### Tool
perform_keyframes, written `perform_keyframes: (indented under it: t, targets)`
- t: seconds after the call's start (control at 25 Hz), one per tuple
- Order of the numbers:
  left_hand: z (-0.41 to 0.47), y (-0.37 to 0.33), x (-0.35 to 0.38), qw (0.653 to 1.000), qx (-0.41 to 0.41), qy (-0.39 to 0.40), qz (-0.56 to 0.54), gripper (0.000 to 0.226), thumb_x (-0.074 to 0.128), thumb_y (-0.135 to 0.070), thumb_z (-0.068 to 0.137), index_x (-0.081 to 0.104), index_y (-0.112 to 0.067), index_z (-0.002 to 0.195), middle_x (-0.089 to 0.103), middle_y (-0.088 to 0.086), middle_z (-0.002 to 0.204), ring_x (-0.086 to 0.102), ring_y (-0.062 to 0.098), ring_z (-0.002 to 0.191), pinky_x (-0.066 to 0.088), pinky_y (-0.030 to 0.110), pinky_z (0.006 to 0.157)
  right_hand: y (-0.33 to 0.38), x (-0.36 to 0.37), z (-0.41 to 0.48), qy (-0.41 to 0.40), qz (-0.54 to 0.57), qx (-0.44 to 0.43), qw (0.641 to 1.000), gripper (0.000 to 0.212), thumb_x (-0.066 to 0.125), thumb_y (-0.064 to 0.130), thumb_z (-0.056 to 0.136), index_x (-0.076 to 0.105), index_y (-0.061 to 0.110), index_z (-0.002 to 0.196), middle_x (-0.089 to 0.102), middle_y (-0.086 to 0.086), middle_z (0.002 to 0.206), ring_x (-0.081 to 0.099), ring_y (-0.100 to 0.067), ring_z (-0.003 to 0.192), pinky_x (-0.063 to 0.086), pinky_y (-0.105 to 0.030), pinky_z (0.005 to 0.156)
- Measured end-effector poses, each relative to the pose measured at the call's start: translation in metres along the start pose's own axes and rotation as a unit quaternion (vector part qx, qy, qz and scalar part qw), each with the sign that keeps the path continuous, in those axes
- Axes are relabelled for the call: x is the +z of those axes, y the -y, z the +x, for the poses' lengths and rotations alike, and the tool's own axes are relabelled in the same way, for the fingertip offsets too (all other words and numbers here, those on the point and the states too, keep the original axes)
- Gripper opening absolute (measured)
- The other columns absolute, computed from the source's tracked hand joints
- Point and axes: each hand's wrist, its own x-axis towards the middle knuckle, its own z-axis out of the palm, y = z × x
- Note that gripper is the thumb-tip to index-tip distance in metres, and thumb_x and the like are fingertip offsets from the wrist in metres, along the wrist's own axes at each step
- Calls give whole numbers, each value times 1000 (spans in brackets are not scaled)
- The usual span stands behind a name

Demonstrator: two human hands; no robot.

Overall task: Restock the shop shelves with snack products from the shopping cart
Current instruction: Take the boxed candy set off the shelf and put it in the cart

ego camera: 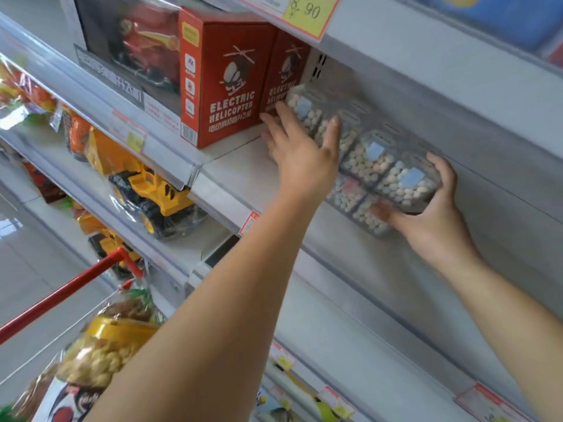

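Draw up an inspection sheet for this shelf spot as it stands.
Surface: white shelf board, front part bare.
Job's things: clear candy boxes, a two-tier row held over the shelf; snack bags below in the cart.
Clutter: red helicopter boxes stand left of the row.
Hands: left hand lies flat against the row's left end; right hand grips its right end.
Cables: nothing seen.
Surroundings: yellow toy trucks on the shelf below; red cart handle; price tag above.

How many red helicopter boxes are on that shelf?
2. One helicopter box stands at the shelf edge; the other is right of it, by the left hand. Others may hide behind.
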Motion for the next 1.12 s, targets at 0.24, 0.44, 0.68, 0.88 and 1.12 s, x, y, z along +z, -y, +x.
perform_keyframes:
  t: [0.24, 0.44, 0.68, 0.88, 1.12]
  targets:
    - [17, 11, 27, 992, 13, 119, 46, 80, 40, -41, 104, -5, -2, 157, -24, 15, 162, -17, 31, 151, 0, 43, 124, -8, 13, 40, -25, -12, 2, 1000, 101, 85, 22, 70, 20, 32, 147, 50, 17, 120, 55, -10, 109, 45, -28, 93]
    - [30, 3, 28, 970, -16, 235, 65, 84, 39, -47, 104, -13, -5, 156, -27, 10, 163, -8, 31, 153, 5, 36, 124, -12, 17, 73, -15, 11, 25, 1000, 108, 88, 23, 65, 18, 36, 146, 49, 11, 131, 56, -17, 117, 49, -53, 99]
    - [43, 10, 30, 967, 1, 240, 84, 90, 43, -50, 102, -16, -7, 156, -31, 6, 162, -4, 25, 154, 7, 32, 124, -18, 26, 90, -25, 3, 12, 1000, 101, 82, 12, 76, 13, 30, 147, 43, 32, 110, 53, -13, 116, 46, -51, 102]
    - [50, 18, 31, 973, 16, 216, 81, 81, 43, -37, 105, -13, -8, 156, -29, 4, 162, -3, 24, 154, 9, 30, 123, -14, 34, 93, -28, -15, 10, 999, 98, 76, 6, 81, 7, 23, 149, 41, 32, 106, 51, -10, 111, 46, -43, 103]
    - [50, 16, 24, 975, 12, 199, 94, 81, 47, -32, 104, -9, -9, 158, -22, 5, 165, 3, 25, 154, 15, 29, 121, -2, 36, 90, -8, -29, 23, 999, 102, 75, 11, 84, -1, 25, 152, 38, 19, 124, 45, -8, 115, 42, -37, 107]
